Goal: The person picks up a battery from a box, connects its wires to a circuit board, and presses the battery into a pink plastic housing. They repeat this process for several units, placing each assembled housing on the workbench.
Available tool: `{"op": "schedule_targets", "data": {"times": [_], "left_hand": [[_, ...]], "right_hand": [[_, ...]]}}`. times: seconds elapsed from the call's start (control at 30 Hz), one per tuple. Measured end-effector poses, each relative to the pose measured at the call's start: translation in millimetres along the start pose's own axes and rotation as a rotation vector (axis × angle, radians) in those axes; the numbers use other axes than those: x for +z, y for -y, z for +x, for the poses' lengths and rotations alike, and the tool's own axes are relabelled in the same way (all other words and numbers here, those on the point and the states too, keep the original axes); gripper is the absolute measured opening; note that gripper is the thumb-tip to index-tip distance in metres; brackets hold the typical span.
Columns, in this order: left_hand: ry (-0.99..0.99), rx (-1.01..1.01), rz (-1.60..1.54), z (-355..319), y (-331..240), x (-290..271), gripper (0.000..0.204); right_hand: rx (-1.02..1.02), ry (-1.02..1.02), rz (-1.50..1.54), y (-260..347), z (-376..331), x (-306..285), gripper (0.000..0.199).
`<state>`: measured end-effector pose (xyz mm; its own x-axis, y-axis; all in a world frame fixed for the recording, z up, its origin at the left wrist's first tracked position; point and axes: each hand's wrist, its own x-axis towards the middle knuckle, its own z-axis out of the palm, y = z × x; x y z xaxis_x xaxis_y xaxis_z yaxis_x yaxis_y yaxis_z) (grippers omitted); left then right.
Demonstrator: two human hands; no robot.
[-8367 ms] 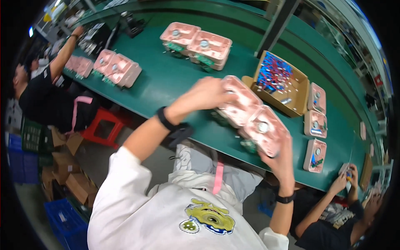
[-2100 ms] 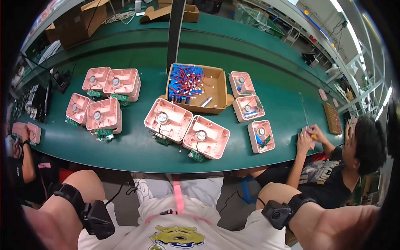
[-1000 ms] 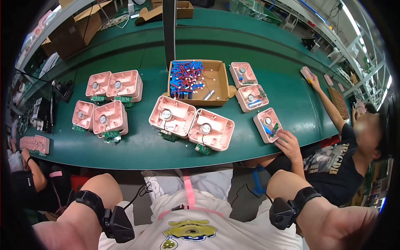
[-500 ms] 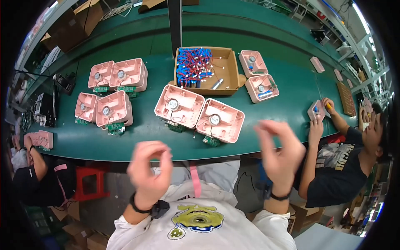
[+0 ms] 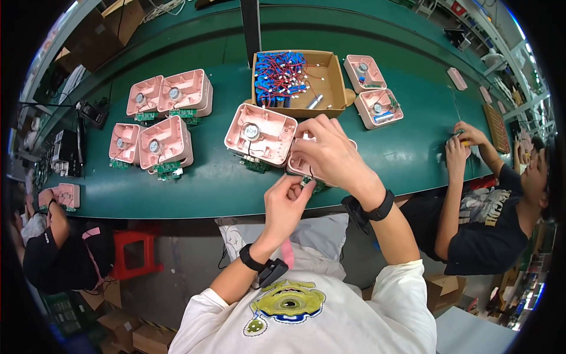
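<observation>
Beneath my hands sits an open pink plastic housing (image 5: pixel 298 166), partly covered by my right hand. At its near edge my left hand (image 5: pixel 285 205) pinches a small green circuit board (image 5: pixel 319 187) between thumb and fingers. My right hand (image 5: pixel 335 154) reaches over the housing with thumb and fingertips drawn together near its left wall; whatever is between them is too small to make out. Touching on the left is another pink housing (image 5: pixel 272 138) with a round silver speaker (image 5: pixel 252 131) inside and a green board (image 5: pixel 254 163) hanging at its near side.
Behind the housings is a cardboard box (image 5: pixel 331 74) of blue batteries with red wires. Two pink housings (image 5: pixel 379 117) stand right of it, and several (image 5: pixel 187 97) with boards at left. Co-workers sit on both sides, one's hands (image 5: pixel 464 143) at the table's right. A dark post (image 5: pixel 250 26) rises behind.
Both my hands have moved from above the table's near edge forward onto the right-hand central housing. Their fingers have closed there. The co-worker at right has shifted their hands over their piece.
</observation>
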<state>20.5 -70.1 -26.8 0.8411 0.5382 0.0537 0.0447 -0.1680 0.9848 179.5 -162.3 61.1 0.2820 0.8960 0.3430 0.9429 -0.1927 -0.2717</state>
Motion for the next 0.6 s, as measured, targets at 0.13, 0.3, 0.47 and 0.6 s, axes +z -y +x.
{"op": "schedule_targets", "data": {"times": [0.13, 0.3, 0.47, 0.6], "left_hand": [[-0.061, 0.068, -0.018, 7.3, -8.2, 0.4, 0.017], [-0.056, 0.057, 0.079, 12.2, -24.4, -10.5, 0.016], [-0.049, 0.063, -0.013, 22.4, -23.7, -13.6, 0.015], [-0.038, 0.057, -0.043, 30.8, -28.6, -12.4, 0.015]], "right_hand": [[0.151, -0.179, 0.425, -7.8, -0.1, -9.7, 0.020], [0.440, -0.324, 0.989, -9.5, -8.0, -27.9, 0.015], [0.443, -0.354, 1.225, -9.9, -9.8, -32.1, 0.015], [0.496, -0.356, 1.295, -8.1, -15.6, -35.0, 0.015]]}}
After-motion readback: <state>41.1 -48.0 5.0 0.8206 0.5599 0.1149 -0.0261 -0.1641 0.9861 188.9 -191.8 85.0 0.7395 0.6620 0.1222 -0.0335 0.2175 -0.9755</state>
